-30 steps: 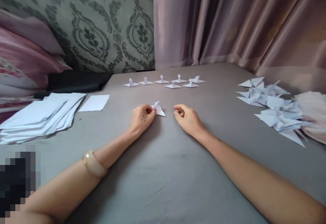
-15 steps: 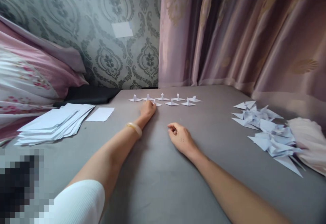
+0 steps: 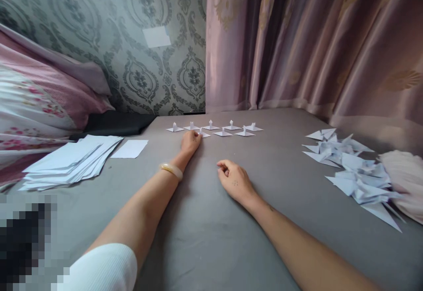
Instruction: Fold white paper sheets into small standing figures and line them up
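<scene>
My left hand (image 3: 191,141) reaches to the rows of small folded paper figures at the back of the grey surface. Its thumb and fingers pinch a white origami crane (image 3: 203,134), whose left side is hidden behind the hand. To its right in the front row stand two similar cranes, the nearer one (image 3: 223,132) with its wings spread flat. Behind them is a second row of several cranes (image 3: 210,126). My right hand (image 3: 233,178) rests on the surface closer to me, fingers loosely curled and thumb apart from them, with nothing visible in it.
At the left lie a stack of white paper sheets (image 3: 69,161) and a single sheet (image 3: 130,149). Black cloth (image 3: 119,122) is behind them. A heap of folded white paper pieces (image 3: 357,167) lies at the right, beside pale fabric (image 3: 405,180). Wall and curtain (image 3: 228,61) border the back.
My left hand has moved forward with the crane from the middle of the surface to the front row. My right hand has barely moved. The head view has tilted up.
</scene>
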{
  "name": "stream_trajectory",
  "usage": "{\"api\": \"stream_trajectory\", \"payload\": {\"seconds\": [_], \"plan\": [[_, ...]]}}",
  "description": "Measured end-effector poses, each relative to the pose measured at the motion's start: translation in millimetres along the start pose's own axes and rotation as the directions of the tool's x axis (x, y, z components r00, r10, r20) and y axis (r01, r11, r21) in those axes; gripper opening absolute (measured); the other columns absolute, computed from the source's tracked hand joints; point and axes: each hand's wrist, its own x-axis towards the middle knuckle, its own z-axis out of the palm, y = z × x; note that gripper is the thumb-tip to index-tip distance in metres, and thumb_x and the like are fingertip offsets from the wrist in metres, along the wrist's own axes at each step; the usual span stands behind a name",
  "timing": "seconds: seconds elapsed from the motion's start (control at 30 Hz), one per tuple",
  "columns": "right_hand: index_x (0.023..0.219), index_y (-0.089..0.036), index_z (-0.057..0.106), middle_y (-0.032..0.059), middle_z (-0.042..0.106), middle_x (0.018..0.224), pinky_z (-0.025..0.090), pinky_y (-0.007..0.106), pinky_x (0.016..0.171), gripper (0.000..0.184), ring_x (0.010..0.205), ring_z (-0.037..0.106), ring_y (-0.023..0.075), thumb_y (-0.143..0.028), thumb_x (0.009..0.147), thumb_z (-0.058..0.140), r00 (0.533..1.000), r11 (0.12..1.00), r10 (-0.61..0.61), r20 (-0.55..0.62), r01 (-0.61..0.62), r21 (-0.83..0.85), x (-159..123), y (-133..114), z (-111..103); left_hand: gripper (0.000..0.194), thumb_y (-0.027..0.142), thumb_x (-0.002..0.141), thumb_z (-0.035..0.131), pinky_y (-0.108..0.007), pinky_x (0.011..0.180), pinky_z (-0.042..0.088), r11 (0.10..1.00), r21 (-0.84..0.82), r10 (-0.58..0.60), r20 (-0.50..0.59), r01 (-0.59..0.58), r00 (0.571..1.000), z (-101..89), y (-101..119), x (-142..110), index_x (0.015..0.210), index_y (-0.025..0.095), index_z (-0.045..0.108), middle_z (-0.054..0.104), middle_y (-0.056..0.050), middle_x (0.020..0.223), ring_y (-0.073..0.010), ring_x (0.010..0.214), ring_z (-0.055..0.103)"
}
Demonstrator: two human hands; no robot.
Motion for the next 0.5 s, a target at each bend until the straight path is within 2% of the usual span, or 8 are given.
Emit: {"api": "stream_trajectory", "payload": {"seconds": [0.23,0.5], "plan": [[0.106,-0.018,0.068,0.0053,0.072,0.094,0.043,0.026,0.072,0.027,0.074,0.062,0.0148,-0.017,0.085,0.05,1.0,1.0,0.006,0.006,-0.006,-0.018,-0.8,-1.0,-0.8,0.029,0.04,0.08,0.062,-0.029,0.074,0.045,0.998,-0.053,-0.02,-0.034,0.018,0.999,3.5,-4.2,3.1,0.088,0.014,0.072,0.073,-0.011,0.089,-0.0227,0.085,0.066],[0.107,-0.019,0.067,0.005,0.073,0.097,0.043,0.027,0.074,0.028,0.076,0.063,0.0151,-0.017,0.085,0.05,1.0,1.0,0.002,0.026,-0.001,-0.017,-2.1,-1.3,-0.8,0.023,0.034,0.079,0.062,-0.028,0.075,0.044,0.996,-0.092,-0.009,-0.04,0.005,0.999,3.3,-5.7,4.7,0.084,0.015,0.073,0.072,-0.009,0.086,-0.0212,0.083,0.065]]}}
